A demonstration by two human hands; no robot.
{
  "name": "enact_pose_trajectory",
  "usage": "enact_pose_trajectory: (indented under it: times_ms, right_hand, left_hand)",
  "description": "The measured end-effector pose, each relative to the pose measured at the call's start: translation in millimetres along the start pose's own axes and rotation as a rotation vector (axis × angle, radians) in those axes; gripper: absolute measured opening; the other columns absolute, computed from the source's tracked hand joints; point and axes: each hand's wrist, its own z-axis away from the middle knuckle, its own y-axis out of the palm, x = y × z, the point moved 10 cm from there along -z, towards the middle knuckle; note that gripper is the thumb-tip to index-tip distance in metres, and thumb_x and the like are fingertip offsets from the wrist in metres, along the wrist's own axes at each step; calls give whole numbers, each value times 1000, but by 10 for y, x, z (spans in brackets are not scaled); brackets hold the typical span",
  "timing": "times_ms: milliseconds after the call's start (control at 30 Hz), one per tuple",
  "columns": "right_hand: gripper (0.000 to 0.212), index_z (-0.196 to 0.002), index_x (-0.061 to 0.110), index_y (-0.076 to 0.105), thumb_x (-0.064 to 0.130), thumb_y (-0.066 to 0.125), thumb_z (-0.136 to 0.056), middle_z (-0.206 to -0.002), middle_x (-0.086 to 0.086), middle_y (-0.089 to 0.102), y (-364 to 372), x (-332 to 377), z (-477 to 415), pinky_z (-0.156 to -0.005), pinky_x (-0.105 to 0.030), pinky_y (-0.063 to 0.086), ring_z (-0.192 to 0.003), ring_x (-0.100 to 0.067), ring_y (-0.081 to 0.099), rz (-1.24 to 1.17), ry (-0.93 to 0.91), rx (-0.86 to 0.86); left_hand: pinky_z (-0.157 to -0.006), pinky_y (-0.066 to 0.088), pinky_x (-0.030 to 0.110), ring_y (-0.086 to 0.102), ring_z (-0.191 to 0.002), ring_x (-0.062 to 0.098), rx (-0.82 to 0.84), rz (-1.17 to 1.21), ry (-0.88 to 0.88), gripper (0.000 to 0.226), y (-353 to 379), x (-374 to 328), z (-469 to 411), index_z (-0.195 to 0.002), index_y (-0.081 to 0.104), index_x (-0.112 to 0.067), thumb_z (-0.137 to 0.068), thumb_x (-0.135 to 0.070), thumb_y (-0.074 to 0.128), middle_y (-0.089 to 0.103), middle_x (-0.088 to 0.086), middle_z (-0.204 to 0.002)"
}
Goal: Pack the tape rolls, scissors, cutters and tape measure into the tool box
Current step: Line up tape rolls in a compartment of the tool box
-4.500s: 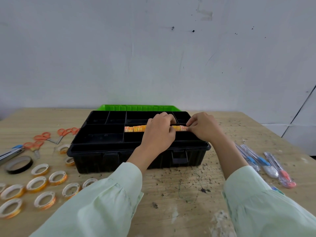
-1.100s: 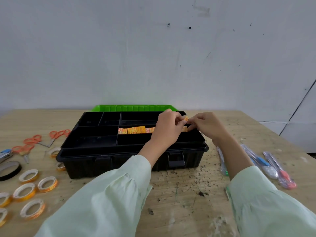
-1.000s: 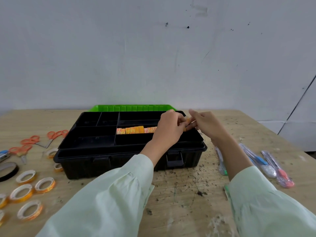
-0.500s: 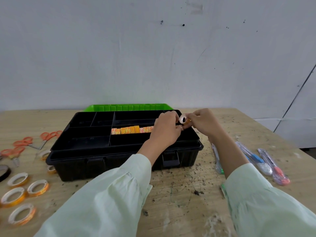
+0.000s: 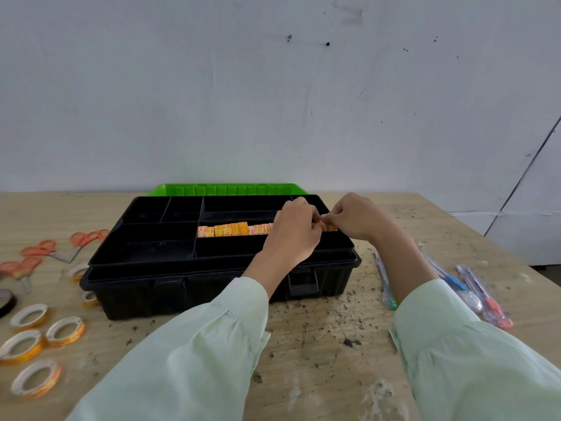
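Note:
The black tool box (image 5: 188, 281) lies open on the wooden table, its green lid (image 5: 224, 189) folded back. A row of orange tape rolls (image 5: 233, 230) stands on edge in a middle tray compartment. My left hand (image 5: 296, 235) and my right hand (image 5: 353, 218) meet at the row's right end, fingers curled and pinching an orange tape roll (image 5: 326, 226) there. Several loose tape rolls (image 5: 65, 328) lie on the table at the left. Orange scissors (image 5: 82, 240) lie further back on the left. Several cutters (image 5: 482, 294) lie on the right.
A black tape roll (image 5: 4, 300) shows at the left edge. One green-tipped cutter (image 5: 385, 284) lies close to the box's right side. The other tray compartments look dark and hold nothing that I can see. The table's right edge runs past the cutters.
My right hand had lifted a tape roll above the box's right end; now both hands have lowered it onto the end of the row. The view has shifted slightly.

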Motion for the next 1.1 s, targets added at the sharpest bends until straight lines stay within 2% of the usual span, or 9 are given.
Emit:
enact_pose_trajectory:
  times_ms: [100,233,300,400,467,667,800,933,1100]
  right_hand:
    - [47,-57,5,48,35,66,-88,-51,-4,40,25,-30,-6,-45,-27,25,-48,-17,33,56,15,20]
    - [26,-91,4,70,29,72,-83,-86,-5,62,-90,-68,-16,-64,-27,37,-86,-21,55,-103,-28,-159]
    - [14,-87,6,75,17,67,-85,-80,-1,65,-103,-97,-1,-58,-24,39,-84,-20,58,-171,-34,-179]
    - [18,-89,9,77,9,59,-87,-77,0,62,-102,-130,-9,-52,-16,34,-73,-15,52,-131,-24,-157]
    - [20,-91,13,77,5,60,-85,-83,-3,62,-122,-145,-23,-52,-15,33,-78,-16,52,-118,-25,-156]
    - [21,-90,21,78,5,73,-77,-99,-10,63,-85,-174,-102,-72,-24,36,-91,-19,52,-95,-32,-124]
    - [17,-87,22,78,12,80,-74,-85,-5,58,-77,-151,-102,-58,-22,34,-84,-18,49,-101,-56,-118]
    - [15,-88,20,79,16,80,-74,-59,7,44,-69,-115,-70,-51,-21,27,-58,-8,37,-129,-100,-94]
    - [11,-85,20,75,22,79,-76,-59,6,44,-51,-167,-43,-51,-21,25,-55,-6,36,-184,-94,-86]
  left_hand:
    - [-95,43,39,48,-104,21,-13,7,11,19,-14,-6,14,-99,69,-13,-90,-15,52,56,4,-108]
    - [-95,43,38,48,-106,19,-23,10,9,19,-24,3,16,-103,68,-13,-92,-17,54,55,2,-110]
    - [-95,43,39,48,-105,20,-28,9,15,19,-31,-4,18,-102,69,-12,-92,-17,54,55,2,-109]
    - [-96,42,38,48,-105,19,-30,17,14,18,-31,-5,20,-102,69,-12,-92,-17,54,55,2,-109]
    - [-96,42,39,48,-105,19,-29,18,15,19,-30,-8,22,-102,69,-13,-92,-17,53,55,2,-109]
    - [-97,40,38,46,-107,19,-10,-2,16,22,-6,-6,16,-109,68,-17,-94,-20,52,53,2,-111]
    - [-98,39,36,46,-108,19,-17,-20,17,24,-9,-3,15,-112,66,-15,-94,-21,51,53,2,-113]
    - [-97,40,38,47,-109,21,-14,-22,24,26,-14,-9,18,-115,65,-15,-94,-19,50,53,3,-114]
    - [-94,42,38,47,-107,22,-11,-52,35,24,-22,-40,27,-110,67,-14,-94,-18,49,53,5,-111]
